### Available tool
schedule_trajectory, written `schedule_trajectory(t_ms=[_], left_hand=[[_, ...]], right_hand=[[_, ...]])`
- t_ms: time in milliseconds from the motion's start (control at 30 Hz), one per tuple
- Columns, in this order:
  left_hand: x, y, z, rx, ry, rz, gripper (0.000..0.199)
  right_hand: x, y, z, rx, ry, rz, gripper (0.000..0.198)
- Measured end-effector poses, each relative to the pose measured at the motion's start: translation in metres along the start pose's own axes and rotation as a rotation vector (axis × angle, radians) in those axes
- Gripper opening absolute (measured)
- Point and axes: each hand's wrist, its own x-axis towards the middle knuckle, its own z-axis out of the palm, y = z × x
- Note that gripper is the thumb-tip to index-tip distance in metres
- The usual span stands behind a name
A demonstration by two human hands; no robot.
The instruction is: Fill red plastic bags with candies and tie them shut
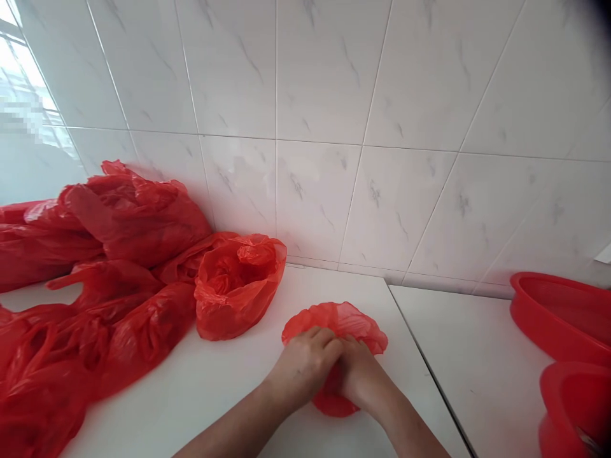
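Note:
A thin red plastic bag lies bunched on the white tabletop, its crumpled rim spread out around both hands. My left hand is closed over the bag's middle, fingers curled with knuckles up. Pressed against it from the other side, my right hand is also closed at the bag, its fingertips partly hidden under the left hand. What lies inside the bag, if anything, is hidden. Left of my hands stands another red plastic bag, its mouth open and crumpled plastic showing within.
Several filled or bunched red bags are heaped along the left side against the tiled wall. At the right edge are a large red basin and a smaller red container. A dark seam divides the white tabletop.

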Motion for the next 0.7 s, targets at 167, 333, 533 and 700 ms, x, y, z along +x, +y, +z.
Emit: schedule_trajectory(t_ms=[167,333,533,700], left_hand=[[0.0,-0.044,-0.002,0.086,0.011,-0.348,0.043],[0.0,-0.057,-0.01,0.043,0.021,-0.448,0.04],[0.002,-0.038,-0.022,-0.123,0.066,-0.46,0.041],[0.001,-0.025,-0.032,-0.275,0.109,-0.465,0.043]], right_hand=[[-0.029,0.009,-0.022,-0.221,-0.178,-0.067,0.064],[-0.047,0.04,-0.05,-0.129,-0.139,0.07,0.052],[-0.047,0.049,-0.077,-0.077,0.195,0.246,0.03],[-0.052,0.017,-0.083,-0.34,0.704,-0.054,0.016]])
